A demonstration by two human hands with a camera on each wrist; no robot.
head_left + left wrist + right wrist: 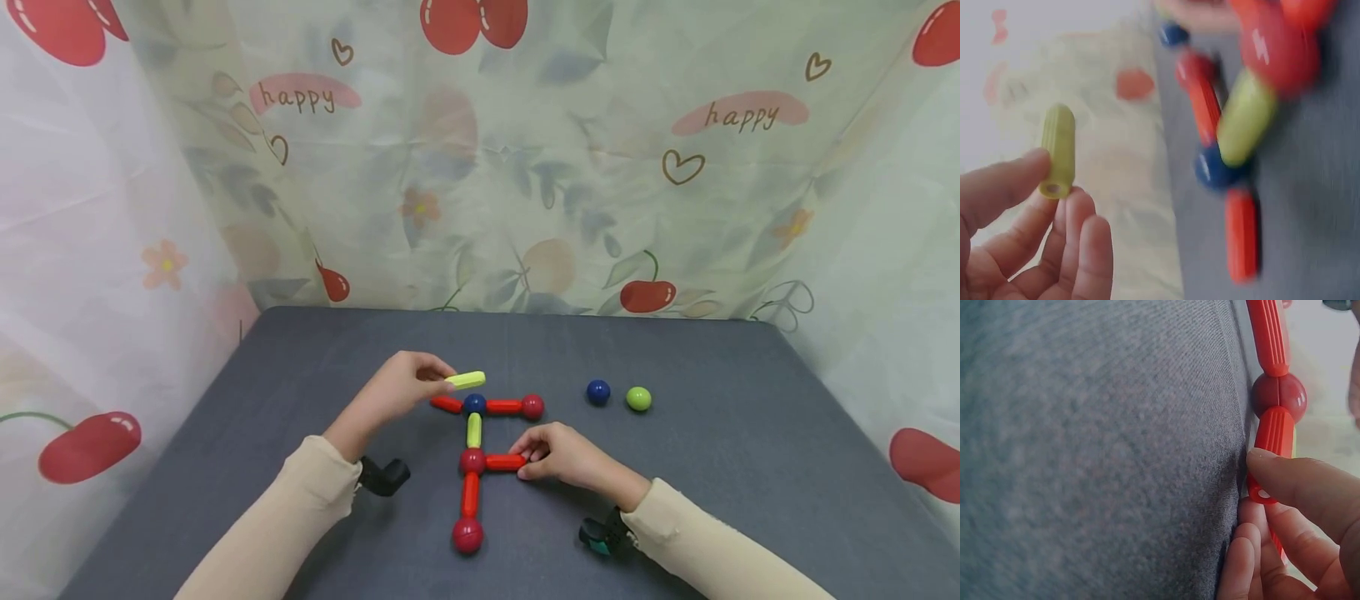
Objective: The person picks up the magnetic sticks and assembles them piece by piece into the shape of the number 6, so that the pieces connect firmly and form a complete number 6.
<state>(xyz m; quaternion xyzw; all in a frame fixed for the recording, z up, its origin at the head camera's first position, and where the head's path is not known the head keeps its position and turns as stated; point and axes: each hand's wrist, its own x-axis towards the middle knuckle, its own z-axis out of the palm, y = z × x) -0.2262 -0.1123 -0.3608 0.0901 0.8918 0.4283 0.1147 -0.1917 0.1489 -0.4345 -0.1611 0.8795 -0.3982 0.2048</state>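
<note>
My left hand (401, 390) pinches a yellow-green magnetic rod (468, 381) between thumb and fingers, above the far left end of a rod-and-ball figure. In the left wrist view the lifted rod (1060, 140) shows a round hole in its near end. My right hand (566, 457) grips the outer end of a red rod (501, 462) that joins the middle red ball (472, 461). A yellow rod (474, 431) links that ball to a dark blue ball (475, 404). Red rods branch left and right from the blue ball, the right one ending in a red ball (532, 407).
A loose blue ball (597, 392) and a green ball (638, 398) lie on the dark grey table (705, 467) at the back right. Nearest me, the figure ends in a red ball (468, 535). A printed curtain (480, 192) surrounds the table's back and sides.
</note>
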